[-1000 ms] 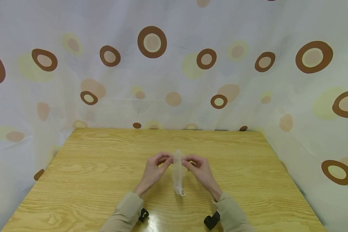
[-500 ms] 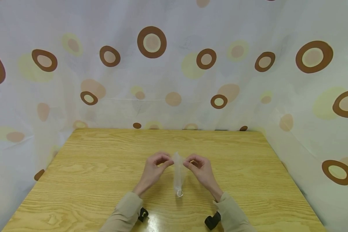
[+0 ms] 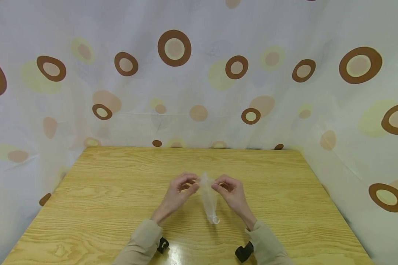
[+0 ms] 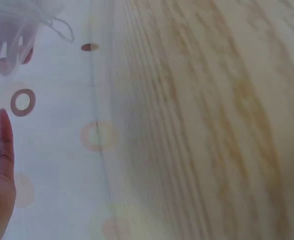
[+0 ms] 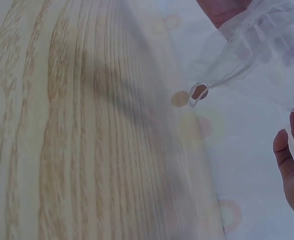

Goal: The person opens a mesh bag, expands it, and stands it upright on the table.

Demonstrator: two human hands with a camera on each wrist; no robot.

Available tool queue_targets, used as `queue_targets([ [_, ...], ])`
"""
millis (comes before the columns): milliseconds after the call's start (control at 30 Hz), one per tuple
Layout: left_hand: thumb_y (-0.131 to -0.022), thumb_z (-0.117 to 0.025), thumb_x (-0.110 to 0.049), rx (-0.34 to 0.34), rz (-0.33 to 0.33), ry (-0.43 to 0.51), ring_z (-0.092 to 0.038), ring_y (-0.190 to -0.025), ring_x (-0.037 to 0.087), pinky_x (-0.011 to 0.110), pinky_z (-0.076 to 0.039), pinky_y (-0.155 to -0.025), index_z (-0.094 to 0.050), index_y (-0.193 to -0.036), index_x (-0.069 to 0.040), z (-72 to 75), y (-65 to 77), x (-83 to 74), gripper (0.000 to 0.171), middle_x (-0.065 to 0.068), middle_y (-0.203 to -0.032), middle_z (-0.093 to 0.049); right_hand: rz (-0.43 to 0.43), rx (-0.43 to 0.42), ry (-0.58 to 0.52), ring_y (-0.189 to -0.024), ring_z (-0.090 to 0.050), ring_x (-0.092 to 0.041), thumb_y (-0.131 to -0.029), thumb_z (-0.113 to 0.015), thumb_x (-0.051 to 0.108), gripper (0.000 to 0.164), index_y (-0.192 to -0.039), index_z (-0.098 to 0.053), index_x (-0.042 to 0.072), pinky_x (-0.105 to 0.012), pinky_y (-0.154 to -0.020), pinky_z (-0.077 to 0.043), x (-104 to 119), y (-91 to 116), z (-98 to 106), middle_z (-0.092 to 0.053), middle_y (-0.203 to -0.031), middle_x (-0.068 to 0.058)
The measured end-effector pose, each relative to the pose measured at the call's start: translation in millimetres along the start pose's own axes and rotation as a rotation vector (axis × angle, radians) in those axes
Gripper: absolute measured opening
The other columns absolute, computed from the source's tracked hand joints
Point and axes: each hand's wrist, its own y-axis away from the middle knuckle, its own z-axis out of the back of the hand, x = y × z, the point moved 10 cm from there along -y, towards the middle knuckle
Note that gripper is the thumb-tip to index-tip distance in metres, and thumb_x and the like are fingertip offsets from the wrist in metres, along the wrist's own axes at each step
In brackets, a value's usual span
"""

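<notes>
A sheer, whitish see-through bag (image 3: pixel 209 200) hangs over the middle of the wooden table, narrow and upright, with a small cord loop (image 3: pixel 216 220) at its lower end. My left hand (image 3: pixel 178 191) pinches its upper left edge between thumb and fingertips. On the opposite edge, my right hand (image 3: pixel 231 193) pinches it the same way. Through the thin bag (image 5: pixel 257 55) in the right wrist view, fingers of the far hand show. The left wrist view catches part of the bag (image 4: pixel 12 30) at its top corner, with outstretched fingers (image 4: pixel 6 142) below it.
The wooden table (image 3: pixel 119 176) spreads around both hands. A pale curtain (image 3: pixel 199 92) with brown rings and spots encloses it at the back and sides. Dark wrist cameras (image 3: pixel 244 252) sit under the beige sleeves (image 3: pixel 268 243).
The bag's lower end with the loop has swung slightly to the right. The hands have spread a little apart at its upper edges, the right one shifting slightly right.
</notes>
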Motion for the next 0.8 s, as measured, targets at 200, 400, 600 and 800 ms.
queue_targets([
  [200, -0.082, -0.082, -0.004, -0.018, -0.023, -0.014, -0.062, -0.085, 0.005, 0.030, -0.060, -0.073, -0.068, -0.097, -0.007, -1.4, -0.2, -2.3, 0.021, 0.016, -0.106, -0.066, -0.017, 0.012, -0.001, -0.084, -0.064, 0.000, -0.090, -0.066, -0.011, 0.004, -0.088, -0.068, -0.008, -0.021, -0.077, -0.057, 0, 0, -4, -0.067, -0.088, 0.012],
  [400, -0.088, -0.075, -0.002, -0.057, -0.079, -0.019, -0.063, -0.089, 0.005, 0.034, -0.060, -0.072, -0.071, -0.084, -0.006, 5.1, -0.6, -8.2, 0.006, 0.015, -0.099, -0.067, -0.009, 0.001, 0.003, -0.084, -0.062, 0.000, -0.089, -0.067, -0.010, 0.002, -0.089, -0.066, -0.011, -0.020, -0.078, -0.056, 2, 1, -2, -0.066, -0.089, 0.013],
  [600, -0.091, -0.068, 0.001, -0.017, -0.126, -0.078, -0.062, -0.083, 0.009, 0.026, -0.058, -0.069, -0.076, -0.090, -0.001, 3.4, -1.1, -13.3, 0.008, 0.015, -0.100, -0.067, -0.041, 0.048, 0.016, -0.088, -0.061, -0.001, -0.093, -0.066, -0.006, 0.007, -0.097, -0.065, -0.012, -0.021, -0.077, -0.055, 0, 2, -4, -0.065, -0.093, 0.012],
  [800, -0.095, -0.063, 0.002, 0.026, -0.132, -0.086, -0.060, -0.080, 0.015, 0.031, -0.057, -0.063, -0.075, -0.092, 0.000, -1.1, -1.9, -13.6, 0.012, 0.017, -0.104, -0.066, -0.108, 0.113, 0.033, -0.090, -0.061, -0.004, -0.096, -0.064, -0.001, 0.013, -0.106, -0.066, -0.008, -0.023, -0.079, -0.054, -5, 1, -11, -0.065, -0.098, 0.011],
])
